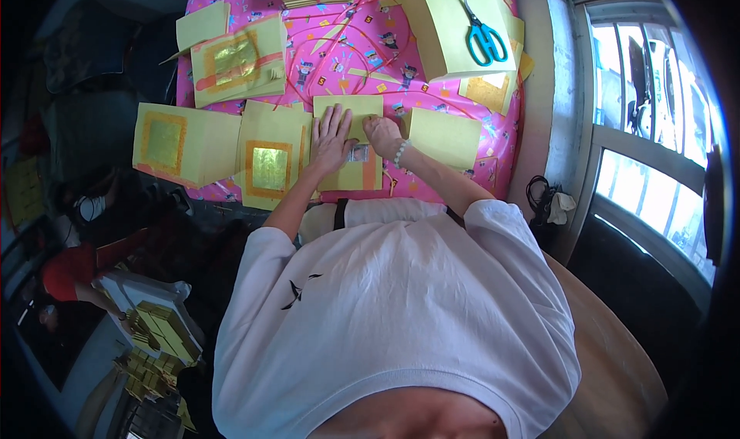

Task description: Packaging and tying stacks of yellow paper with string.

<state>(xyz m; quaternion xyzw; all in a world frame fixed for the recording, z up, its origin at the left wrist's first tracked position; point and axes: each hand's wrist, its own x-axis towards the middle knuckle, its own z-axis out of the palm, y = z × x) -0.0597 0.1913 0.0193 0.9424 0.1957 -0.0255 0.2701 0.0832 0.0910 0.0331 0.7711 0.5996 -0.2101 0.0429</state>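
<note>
A yellow paper sheet or stack (361, 107) lies right in front of me, with an orange strip and a silvery patch on its near part. My left hand (333, 138) rests flat on its left side, fingers stretched out. On its right side my right hand (382, 136) is closed in a fist, a beaded bracelet at the wrist; whatever the fingers hold is hidden. Left of my hands stands a yellow paper stack (250, 134) with a gold foil square framed in orange. To the right is a plain yellow stack (447, 134).
Teal-handled scissors (486, 44) lie on a tall yellow stack (433, 34). Red string (297, 53) loops over the pink patterned tablecloth (316, 34). More foil-patched paper (239, 57) lies left. A barred window (647, 131) is at right. At lower left, a co-worker's red sleeve (60, 273) reaches toward yellow bundles.
</note>
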